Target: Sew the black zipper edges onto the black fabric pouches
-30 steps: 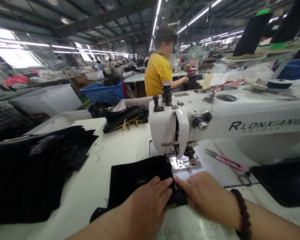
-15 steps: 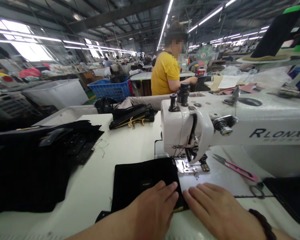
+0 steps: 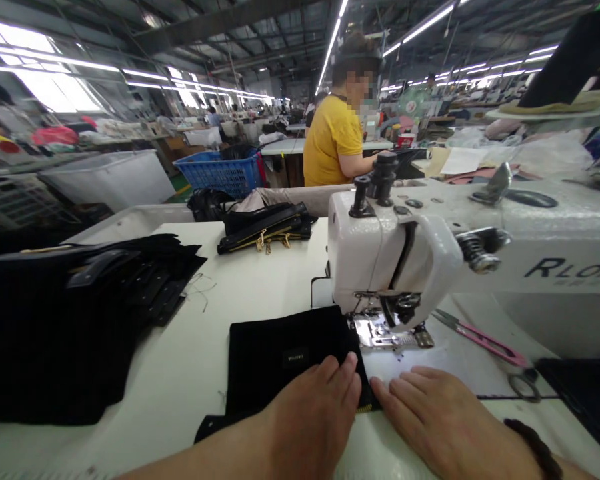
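A black fabric piece [image 3: 265, 353] with a small label [image 3: 296, 357] lies flat on the white table, its upper right corner against the metal presser foot area [image 3: 387, 333] of a white sewing machine [image 3: 380, 260]. My left hand [image 3: 313, 413] rests palm down on the fabric, fingers stretched along its right side. At the fabric's right edge, my right hand [image 3: 425, 413] lies with extended fingers, index fingertip touching or very close to it. A short stretch of gold zipper teeth [image 3: 364, 408] shows between my hands. The fabric beneath my left palm is hidden.
Pink-handled thread snips [image 3: 490, 340] lie under the machine arm, beside a dark ring [image 3: 524, 387]. A pile of black pieces [image 3: 80, 320] covers the left side. Black zippered items [image 3: 267, 230] sit behind. Beyond are a blue crate [image 3: 220, 175] and a person in yellow [image 3: 330, 143].
My view has shifted slightly, so the machine appears farther right. Both hands keep nearly the same pose at the black fabric, the left one marginally higher in the picture.
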`<state>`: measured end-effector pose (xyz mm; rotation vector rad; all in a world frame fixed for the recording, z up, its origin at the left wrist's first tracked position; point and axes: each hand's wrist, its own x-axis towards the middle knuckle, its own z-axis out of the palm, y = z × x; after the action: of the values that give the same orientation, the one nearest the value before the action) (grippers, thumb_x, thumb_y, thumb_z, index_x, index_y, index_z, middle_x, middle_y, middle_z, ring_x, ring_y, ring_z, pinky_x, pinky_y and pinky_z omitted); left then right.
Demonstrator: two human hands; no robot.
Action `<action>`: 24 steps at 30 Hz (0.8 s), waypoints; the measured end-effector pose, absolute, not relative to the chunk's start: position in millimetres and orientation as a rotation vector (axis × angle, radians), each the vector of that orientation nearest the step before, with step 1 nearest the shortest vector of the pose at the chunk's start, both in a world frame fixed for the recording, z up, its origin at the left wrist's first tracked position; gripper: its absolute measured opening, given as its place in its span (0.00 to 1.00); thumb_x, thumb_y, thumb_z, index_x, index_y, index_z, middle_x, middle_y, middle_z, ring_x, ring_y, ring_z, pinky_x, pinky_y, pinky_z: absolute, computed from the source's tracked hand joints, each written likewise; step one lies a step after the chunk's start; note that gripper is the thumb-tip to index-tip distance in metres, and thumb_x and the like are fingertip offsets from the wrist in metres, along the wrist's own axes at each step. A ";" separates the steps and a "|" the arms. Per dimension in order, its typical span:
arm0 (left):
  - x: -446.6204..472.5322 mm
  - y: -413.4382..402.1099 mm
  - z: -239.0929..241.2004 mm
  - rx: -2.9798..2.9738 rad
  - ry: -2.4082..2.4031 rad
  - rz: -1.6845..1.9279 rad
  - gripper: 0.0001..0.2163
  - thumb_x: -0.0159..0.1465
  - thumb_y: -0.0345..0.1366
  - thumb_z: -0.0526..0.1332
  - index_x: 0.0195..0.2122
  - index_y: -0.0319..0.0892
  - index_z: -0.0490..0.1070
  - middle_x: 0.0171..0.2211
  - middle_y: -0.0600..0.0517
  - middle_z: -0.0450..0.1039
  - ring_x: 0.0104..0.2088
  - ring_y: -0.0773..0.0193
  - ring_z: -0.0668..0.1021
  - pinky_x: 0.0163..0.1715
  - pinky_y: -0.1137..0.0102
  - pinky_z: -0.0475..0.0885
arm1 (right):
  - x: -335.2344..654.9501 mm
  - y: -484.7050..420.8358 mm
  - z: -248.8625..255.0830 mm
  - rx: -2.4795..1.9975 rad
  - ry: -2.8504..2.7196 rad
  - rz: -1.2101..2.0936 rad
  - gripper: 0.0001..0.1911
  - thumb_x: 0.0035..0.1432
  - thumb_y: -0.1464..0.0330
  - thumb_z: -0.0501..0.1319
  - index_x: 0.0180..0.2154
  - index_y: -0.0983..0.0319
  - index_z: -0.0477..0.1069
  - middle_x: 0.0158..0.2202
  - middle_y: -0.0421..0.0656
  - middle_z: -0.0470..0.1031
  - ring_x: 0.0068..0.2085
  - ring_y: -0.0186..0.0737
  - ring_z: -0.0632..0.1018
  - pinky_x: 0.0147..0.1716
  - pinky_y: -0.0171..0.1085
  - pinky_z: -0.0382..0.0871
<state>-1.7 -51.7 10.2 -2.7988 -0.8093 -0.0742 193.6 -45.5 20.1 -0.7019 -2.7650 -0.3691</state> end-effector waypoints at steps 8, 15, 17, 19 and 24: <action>-5.6 -34.5 2.3 -2.763 -0.812 -0.019 0.16 0.59 0.33 0.52 0.47 0.36 0.67 0.49 0.46 0.67 0.53 0.59 0.63 0.48 0.65 0.56 | 190.7 -35.1 3.3 -0.775 -2.744 -0.368 0.16 0.53 0.81 0.44 0.41 0.72 0.65 0.25 0.45 0.68 0.25 0.39 0.68 0.26 0.38 0.60; -7.3 -17.3 6.6 -2.808 -0.779 0.024 0.12 0.61 0.34 0.53 0.43 0.38 0.69 0.47 0.48 0.68 0.49 0.59 0.65 0.49 0.66 0.55 | 186.0 -22.8 2.7 -0.848 -2.705 -0.321 0.16 0.55 0.81 0.43 0.38 0.71 0.66 0.26 0.47 0.69 0.26 0.39 0.69 0.27 0.37 0.60; -6.1 -13.7 10.4 -2.811 -0.784 0.049 0.10 0.61 0.34 0.53 0.40 0.39 0.71 0.45 0.49 0.68 0.46 0.59 0.66 0.47 0.66 0.56 | 183.6 -21.2 4.3 -0.896 -2.653 -0.280 0.15 0.55 0.81 0.43 0.34 0.68 0.67 0.25 0.46 0.69 0.26 0.38 0.69 0.26 0.36 0.60; -4.7 -11.0 13.0 -2.805 -0.808 0.071 0.10 0.60 0.32 0.53 0.40 0.38 0.71 0.43 0.49 0.69 0.43 0.59 0.66 0.46 0.66 0.57 | 181.7 -20.3 5.0 -0.944 -2.597 -0.234 0.14 0.56 0.79 0.43 0.31 0.66 0.66 0.24 0.45 0.68 0.25 0.38 0.69 0.26 0.35 0.59; -5.2 -7.3 14.4 -2.843 -0.829 0.102 0.11 0.59 0.31 0.54 0.41 0.34 0.70 0.40 0.47 0.69 0.41 0.58 0.66 0.45 0.67 0.60 | 184.1 -19.2 4.2 -1.071 -2.526 -0.072 0.12 0.57 0.77 0.45 0.28 0.63 0.64 0.21 0.41 0.67 0.22 0.36 0.68 0.22 0.34 0.56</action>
<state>-5.2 -7.3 14.4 -2.8429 -0.8288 0.1022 184.1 -19.2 4.2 -1.0711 -2.5257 -0.0717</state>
